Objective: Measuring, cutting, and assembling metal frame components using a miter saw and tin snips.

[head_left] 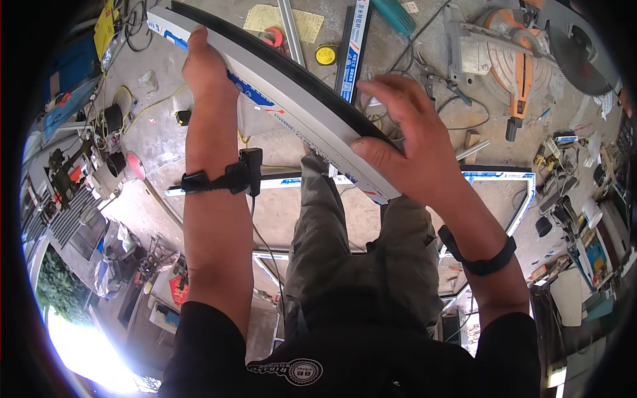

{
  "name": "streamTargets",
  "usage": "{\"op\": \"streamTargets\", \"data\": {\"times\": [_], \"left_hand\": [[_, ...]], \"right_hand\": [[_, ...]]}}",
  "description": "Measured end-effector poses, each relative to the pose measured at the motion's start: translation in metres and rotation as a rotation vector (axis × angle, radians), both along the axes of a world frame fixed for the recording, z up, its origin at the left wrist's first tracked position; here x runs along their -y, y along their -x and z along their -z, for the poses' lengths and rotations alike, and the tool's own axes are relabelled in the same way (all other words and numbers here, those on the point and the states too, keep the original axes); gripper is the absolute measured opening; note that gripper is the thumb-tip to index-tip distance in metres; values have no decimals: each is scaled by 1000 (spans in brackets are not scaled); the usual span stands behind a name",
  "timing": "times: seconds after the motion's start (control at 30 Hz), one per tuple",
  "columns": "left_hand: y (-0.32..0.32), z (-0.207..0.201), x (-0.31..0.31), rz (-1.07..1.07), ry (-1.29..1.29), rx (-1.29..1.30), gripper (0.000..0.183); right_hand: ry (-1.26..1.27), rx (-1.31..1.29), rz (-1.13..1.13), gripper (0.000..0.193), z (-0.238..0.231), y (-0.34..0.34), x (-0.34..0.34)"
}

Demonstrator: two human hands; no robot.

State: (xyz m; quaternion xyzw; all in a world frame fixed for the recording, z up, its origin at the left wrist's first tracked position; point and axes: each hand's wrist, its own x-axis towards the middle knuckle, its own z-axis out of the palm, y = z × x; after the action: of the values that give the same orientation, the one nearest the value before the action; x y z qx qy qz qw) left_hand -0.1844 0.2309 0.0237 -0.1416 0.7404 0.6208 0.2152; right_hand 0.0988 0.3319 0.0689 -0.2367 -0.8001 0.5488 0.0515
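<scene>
A long white-and-grey window-frame profile, with a black strip along its far edge and blue printed film on its near face, slants in front of me from far left to near right. My left hand is closed around it near its far left end, the thumb on top. By the near right end, my right hand rests its thumb against the profile. The fingers of that hand are apart and raised past the black edge, not wrapped round it. My legs are under the profile's near end.
Around my legs lies a framework of similar profiles. Ahead on the floor are a yellow tape measure, another profile, a teal power tool and a red C-shaped piece. A mitre saw stands at far right among cables.
</scene>
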Motion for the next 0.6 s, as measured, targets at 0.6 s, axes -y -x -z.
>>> {"op": "streamTargets", "data": {"times": [0.6], "left_hand": [[5, 10, 38, -54, -115, 160, 38]], "right_hand": [[1346, 304, -76, 71, -4, 37, -1]]}}
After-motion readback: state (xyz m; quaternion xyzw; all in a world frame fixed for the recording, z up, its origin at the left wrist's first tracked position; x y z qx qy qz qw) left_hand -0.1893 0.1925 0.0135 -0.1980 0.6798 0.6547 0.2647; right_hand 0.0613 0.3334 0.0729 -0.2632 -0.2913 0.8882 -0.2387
